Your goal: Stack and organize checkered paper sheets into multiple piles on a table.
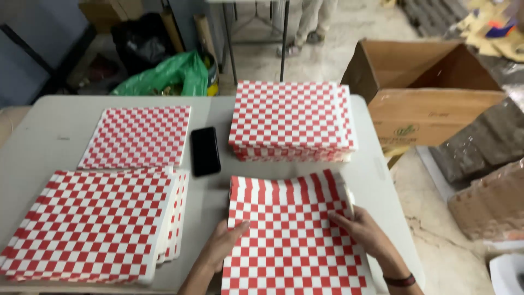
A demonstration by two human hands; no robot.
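A fanned stack of red-and-white checkered paper sheets (pixel 289 218) lies on the grey table (pixel 54 136) right in front of me. My left hand (pixel 224 243) rests flat on the stack's left edge. My right hand (pixel 363 232), with a dark band at the wrist, presses on its right side, fingers spread over the top sheet. A thick pile of the same sheets (pixel 292 120) sits behind it. To the left lie a fanned pile (pixel 95 224) and a thin pile (pixel 139 136).
A black phone (pixel 205 151) lies face down between the piles. An open cardboard box (pixel 431 87) stands off the table's right side. A green plastic bag (pixel 169 74) and dark bags sit on the floor behind. A person's legs (pixel 305 27) stand at the back.
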